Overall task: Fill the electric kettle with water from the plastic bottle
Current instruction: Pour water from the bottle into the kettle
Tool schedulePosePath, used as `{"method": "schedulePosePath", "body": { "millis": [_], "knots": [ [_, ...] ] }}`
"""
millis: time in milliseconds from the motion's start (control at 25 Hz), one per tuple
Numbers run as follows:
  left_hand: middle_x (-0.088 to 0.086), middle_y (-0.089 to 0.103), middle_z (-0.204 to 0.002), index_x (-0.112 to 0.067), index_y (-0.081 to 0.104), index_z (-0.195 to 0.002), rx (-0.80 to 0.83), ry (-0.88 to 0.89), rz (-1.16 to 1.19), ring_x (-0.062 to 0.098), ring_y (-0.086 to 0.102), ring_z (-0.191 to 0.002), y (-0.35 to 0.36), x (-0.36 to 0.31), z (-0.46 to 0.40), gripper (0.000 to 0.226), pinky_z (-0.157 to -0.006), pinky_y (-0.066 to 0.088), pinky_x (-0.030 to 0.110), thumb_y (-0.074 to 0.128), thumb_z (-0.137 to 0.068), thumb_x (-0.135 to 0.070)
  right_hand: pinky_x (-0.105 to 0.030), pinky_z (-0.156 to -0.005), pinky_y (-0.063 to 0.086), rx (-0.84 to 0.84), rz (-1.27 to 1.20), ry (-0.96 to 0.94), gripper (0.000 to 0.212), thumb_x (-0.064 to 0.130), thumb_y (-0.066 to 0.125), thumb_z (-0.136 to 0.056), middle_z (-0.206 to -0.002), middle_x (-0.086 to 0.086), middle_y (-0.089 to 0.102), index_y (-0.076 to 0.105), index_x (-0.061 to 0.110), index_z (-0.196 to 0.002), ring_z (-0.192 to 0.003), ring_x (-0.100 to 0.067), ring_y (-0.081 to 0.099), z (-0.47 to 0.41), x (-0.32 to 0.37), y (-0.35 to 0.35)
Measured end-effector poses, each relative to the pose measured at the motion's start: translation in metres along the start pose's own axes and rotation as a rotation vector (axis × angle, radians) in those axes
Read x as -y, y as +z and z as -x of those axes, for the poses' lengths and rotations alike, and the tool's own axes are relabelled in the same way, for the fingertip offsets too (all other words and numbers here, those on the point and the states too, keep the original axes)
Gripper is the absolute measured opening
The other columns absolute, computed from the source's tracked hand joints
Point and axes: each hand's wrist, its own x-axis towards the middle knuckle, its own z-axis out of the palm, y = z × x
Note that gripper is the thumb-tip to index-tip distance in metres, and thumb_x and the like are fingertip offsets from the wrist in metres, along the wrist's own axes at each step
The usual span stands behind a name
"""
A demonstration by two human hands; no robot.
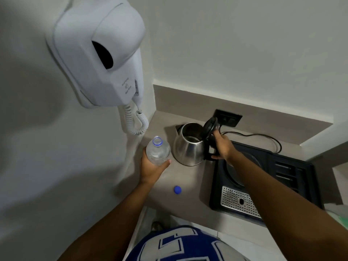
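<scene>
Kettle body [188, 149]: was polished, glossy metal.
Kettle lid [210, 126]: was black plastic.
Bottle [157, 151]: was clear, smooth plastic.
Drip grate [238, 202]: was perforated metal.

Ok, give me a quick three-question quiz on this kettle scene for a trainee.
1. True or false: the kettle has its lid open.
2. Which hand holds the bottle?
A. left hand
B. right hand
C. neither
3. Fill in: the blue cap lies on the ____, off the bottle.

Key: 1 true; 2 A; 3 counter.
</scene>
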Motion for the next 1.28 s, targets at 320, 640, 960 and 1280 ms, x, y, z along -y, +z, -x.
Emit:
{"method": "schedulePosePath", "body": {
  "millis": [320,640,960,1280],
  "knots": [
    [-0.014,0.068,-0.091,-0.026,0.058,-0.111,0.248,0.226,-0.370,-0.003,0.063,-0.081,-0.022,-0.057,-0.007,0.069,-0.070,0.045,0.010,0.095,-0.053,-0.036,-0.040,-0.068,0.056,0.027,0.019,0.000,0.070,0.074,0.043,-0.085,-0.130,-0.008,0.055,0.056,0.021,-0.127,-0.116,-0.030,0.055,-0.002,-0.003,-0.003],
    [-0.017,0.068,-0.097,-0.035,0.056,-0.119,0.439,0.255,-0.649,0.005,0.061,-0.086,-0.014,-0.110,-0.012,0.076,-0.070,0.040,0.016,0.086,-0.051,-0.056,-0.042,-0.070,0.059,0.029,0.044,0.005,0.065,0.075,0.043,-0.084,-0.127,-0.010,0.055,0.056,0.022,-0.118,-0.112,-0.031,0.055,-0.004,-0.002,-0.005],
    [-0.014,0.068,-0.092,-0.034,0.063,-0.105,0.605,0.104,-0.816,0.005,0.062,-0.083,-0.013,-0.117,-0.013,0.064,-0.064,0.044,0.022,0.082,-0.050,-0.059,-0.048,-0.079,0.059,0.038,0.065,0.002,0.071,0.075,0.042,-0.085,-0.126,-0.011,0.054,0.055,0.018,-0.127,-0.109,-0.031,0.053,-0.007,-0.005,-0.008],
    [-0.008,0.071,-0.089,-0.029,0.066,-0.098,0.731,0.034,-0.949,0.008,0.065,-0.078,-0.013,-0.121,-0.025,0.065,-0.070,0.054,0.028,0.082,-0.046,-0.065,-0.051,-0.081,0.060,0.051,0.087,-0.007,0.074,0.078,0.041,-0.081,-0.126,-0.009,0.055,0.055,0.019,-0.124,-0.111,-0.030,0.054,-0.009,-0.005,-0.008]
  ]
}}
